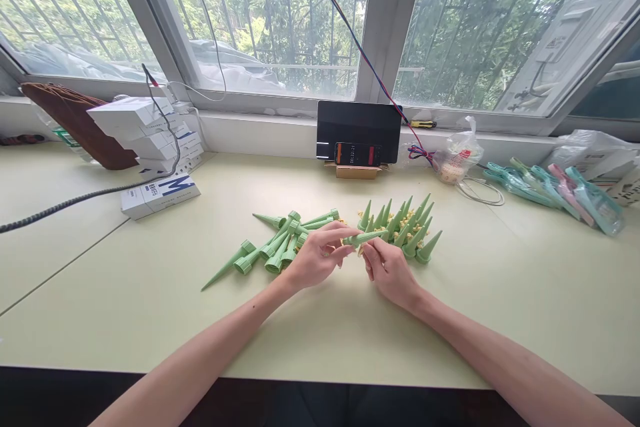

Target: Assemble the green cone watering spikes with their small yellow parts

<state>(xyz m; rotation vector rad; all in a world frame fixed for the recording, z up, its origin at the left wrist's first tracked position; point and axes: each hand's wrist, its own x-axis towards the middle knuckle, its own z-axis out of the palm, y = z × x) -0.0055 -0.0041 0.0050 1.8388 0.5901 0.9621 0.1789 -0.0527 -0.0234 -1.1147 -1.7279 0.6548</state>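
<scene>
Between the fingers of my left hand [319, 255] lies a green plastic watering spike [364, 238], its tip pointing right. My right hand [391, 268] is closed in a pinch just below that spike, on a small yellow piece [361, 250] that is mostly hidden by the fingers. Left of my hands, several green spikes with ribbed caps [275, 245] lie in a loose pile. On the right, behind my right hand, several green spikes [407, 223] stand tip up in a cluster, with small yellow pieces at their sides.
At the back stands a dark tablet [359, 120] with a phone [357, 154] leaning before it on a cardboard box [357, 173]. White boxes [160, 195] are stacked at the left. A bagged cup [454, 163] and wrapped coloured straps [550, 190] lie at the right.
</scene>
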